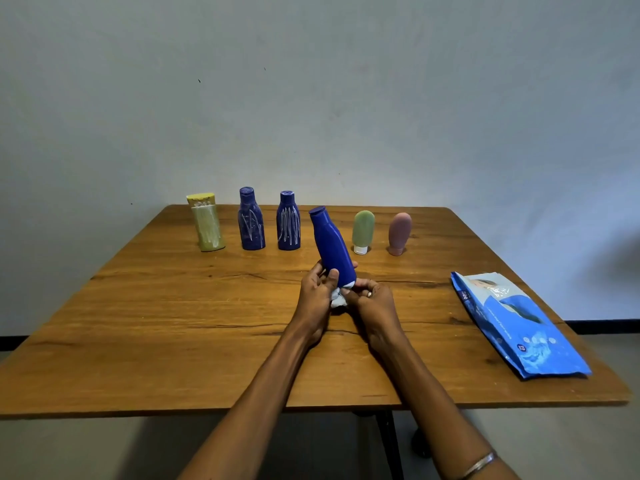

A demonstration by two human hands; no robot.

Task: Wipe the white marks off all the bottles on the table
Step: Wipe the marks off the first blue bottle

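We stretch both forearms forward; our left grip (317,289) and right grip (372,299) meet, fingers curled, each holding something.

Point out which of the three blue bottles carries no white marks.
The blue bottle held tilted in both hands, left hand and right hand, looks clean. The two standing blue bottles behind are streaked with white lines.

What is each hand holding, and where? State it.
The left hand grips the blue bottle at its base. The right hand holds a white wipe against the bottle's bottom.
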